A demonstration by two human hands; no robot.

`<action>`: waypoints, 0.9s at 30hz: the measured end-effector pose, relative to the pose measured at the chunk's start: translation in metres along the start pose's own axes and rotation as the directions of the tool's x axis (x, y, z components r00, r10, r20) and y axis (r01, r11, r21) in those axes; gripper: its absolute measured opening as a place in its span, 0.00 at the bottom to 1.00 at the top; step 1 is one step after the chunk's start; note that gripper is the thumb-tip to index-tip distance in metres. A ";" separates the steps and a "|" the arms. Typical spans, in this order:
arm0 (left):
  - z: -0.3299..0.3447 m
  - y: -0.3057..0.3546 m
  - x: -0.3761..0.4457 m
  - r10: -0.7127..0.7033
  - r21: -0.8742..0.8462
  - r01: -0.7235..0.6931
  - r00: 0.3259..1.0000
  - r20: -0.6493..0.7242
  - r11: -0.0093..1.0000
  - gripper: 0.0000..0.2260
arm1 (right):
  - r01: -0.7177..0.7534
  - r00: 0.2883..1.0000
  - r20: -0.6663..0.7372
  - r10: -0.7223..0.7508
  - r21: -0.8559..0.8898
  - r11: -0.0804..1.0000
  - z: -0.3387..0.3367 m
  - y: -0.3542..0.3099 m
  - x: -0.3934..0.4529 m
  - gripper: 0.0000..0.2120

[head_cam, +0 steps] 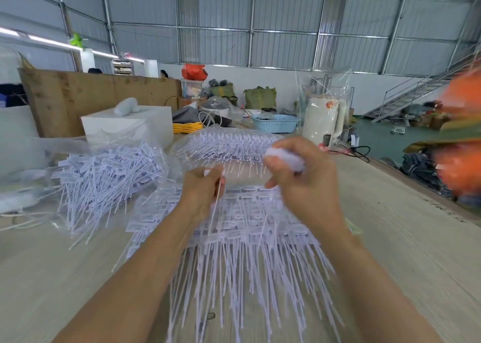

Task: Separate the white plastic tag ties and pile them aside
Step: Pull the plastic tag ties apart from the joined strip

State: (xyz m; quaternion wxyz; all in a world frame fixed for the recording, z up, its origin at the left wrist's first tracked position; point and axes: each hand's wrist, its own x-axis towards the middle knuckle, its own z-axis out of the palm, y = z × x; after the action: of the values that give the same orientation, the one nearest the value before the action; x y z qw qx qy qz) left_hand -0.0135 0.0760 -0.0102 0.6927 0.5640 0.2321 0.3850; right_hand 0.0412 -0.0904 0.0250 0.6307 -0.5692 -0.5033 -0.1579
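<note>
Hundreds of white plastic tag ties (250,251) lie fanned out at the near edge of the tabletop (390,238), still joined in rows, tails pointing toward the person. Above that heap, the left hand (201,190) pinches a single tie (218,199) by its head, the thin tail hanging down between the forearms. The right hand (299,176) is clenched around a blurred white bunch (286,158) of ties; how many it holds cannot be told. Toward the left edge sits a separate pile (104,178) of loose ties, partly on clear plastic bag film (65,145). Just beyond the hands, another bundle (223,145) of joined ties lies in clear wrapping. Print on the tie heads is too small to read, and faint dark marks near the right edge of the tabletop are illegible. Farther back stand a white foam box (130,126), a yellow coiled cord (186,128), a light-blue perforated basket (276,124) and a cream electric kettle (324,120) in plastic film with an unreadable orange label.
</note>
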 end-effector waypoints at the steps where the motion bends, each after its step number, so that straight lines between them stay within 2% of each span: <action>1: -0.002 0.001 0.001 0.056 0.009 -0.055 0.998 -0.013 0.998 0.14 | -0.064 0.996 -0.050 0.071 0.124 0.990 -0.012 -0.002 0.009 0.07; 4: 0.008 0.006 -0.007 0.194 0.108 -0.206 0.975 0.112 0.972 0.20 | -0.091 0.922 -0.305 0.239 0.429 0.899 -0.062 0.006 0.031 0.05; 5: 0.014 0.005 -0.011 0.214 0.137 -0.236 0.964 0.156 0.962 0.21 | -0.077 0.900 -0.316 0.301 0.565 0.822 -0.074 0.011 0.035 0.07; 7: 0.027 0.005 -0.017 0.210 0.142 -0.243 0.954 0.215 0.960 0.15 | -0.175 0.896 -0.158 0.414 0.733 0.657 -0.078 0.018 0.033 0.14; 8: 0.032 0.004 -0.020 0.202 0.134 -0.237 0.952 0.230 0.962 0.12 | -0.293 0.890 -0.038 0.454 0.716 0.634 -0.072 0.022 0.030 0.13; 10: 0.037 0.003 -0.024 0.202 0.136 -0.241 0.947 0.250 0.961 0.11 | -0.516 0.843 0.179 0.508 0.535 0.668 -0.051 0.027 0.022 0.07; 12: 0.037 0.000 -0.028 0.210 0.140 -0.252 0.942 0.261 0.958 0.11 | -0.566 0.824 0.256 0.505 0.333 0.754 -0.028 0.029 0.015 0.07; 15: 0.035 -0.001 -0.031 0.209 0.096 -0.242 0.940 0.269 0.966 0.07 | -0.513 0.851 0.253 0.461 0.210 0.832 -0.008 0.028 0.010 0.11; 19: 0.034 0.000 -0.031 0.211 0.056 -0.238 0.930 0.301 0.970 0.09 | -0.515 0.854 0.203 0.480 0.193 0.835 -0.002 0.032 0.007 0.08; 23: 0.034 0.002 -0.033 0.201 0.016 -0.218 0.923 0.328 0.976 0.10 | -0.518 0.855 0.190 0.483 0.247 0.819 0.000 0.033 0.006 0.05; 27: 0.034 0.001 -0.033 0.214 0.020 -0.239 0.900 0.380 0.971 0.11 | -0.468 0.882 0.147 0.447 0.184 0.864 0.000 0.037 0.005 0.02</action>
State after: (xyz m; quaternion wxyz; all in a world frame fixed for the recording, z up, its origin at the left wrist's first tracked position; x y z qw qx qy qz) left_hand -0.0076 0.0295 -0.0044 0.6558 0.6727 0.0408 0.3401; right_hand 0.0716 -0.0770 0.0087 0.6817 -0.6083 -0.3985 0.0799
